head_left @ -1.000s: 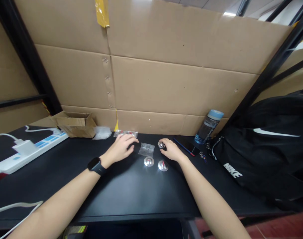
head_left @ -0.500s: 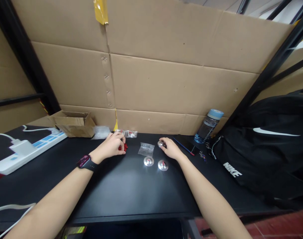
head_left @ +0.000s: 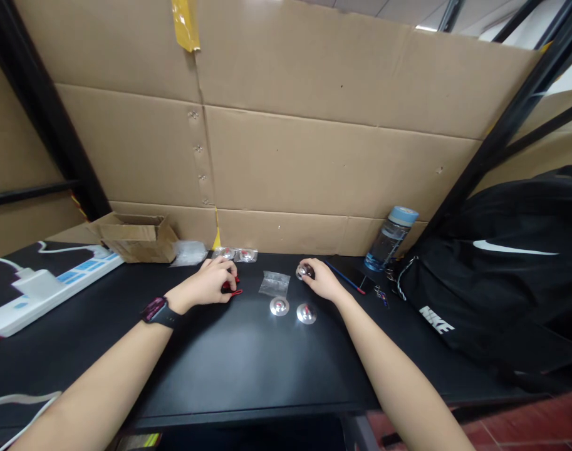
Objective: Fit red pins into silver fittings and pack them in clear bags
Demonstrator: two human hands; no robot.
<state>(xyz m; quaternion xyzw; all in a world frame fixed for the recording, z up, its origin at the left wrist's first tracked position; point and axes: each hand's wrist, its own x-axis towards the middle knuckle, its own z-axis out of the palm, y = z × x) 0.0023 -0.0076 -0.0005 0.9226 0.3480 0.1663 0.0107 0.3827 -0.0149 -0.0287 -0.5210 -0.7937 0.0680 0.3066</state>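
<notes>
My left hand [head_left: 214, 280] rests low over the black table, its fingers closed round a small red corded thing with a loop [head_left: 237, 292] sticking out. Most of that thing is hidden under the fingers. Around a clear round plastic dome [head_left: 301, 272] with something dark in it, my right hand [head_left: 322, 279] has its thumb and fingers curled. Between the hands lies a flat clear plastic bag [head_left: 275, 285]. In front of it are two more clear domes, one on the left [head_left: 279, 306] and one on the right [head_left: 306, 314], each with a red spot.
Clear packs [head_left: 245, 255] with red spots lie behind my left hand. Leftward stand an open cardboard box [head_left: 140, 241] and a white power strip [head_left: 55, 294]. On the right are a blue pen [head_left: 346, 278], a keychain [head_left: 382, 294], a water bottle [head_left: 390, 239] and a black backpack [head_left: 497, 282].
The red thing under my left hand has shifted, and a red loop now shows towards me. My right hand stays at the dome, with more of the dome showing. The view has tilted slightly.
</notes>
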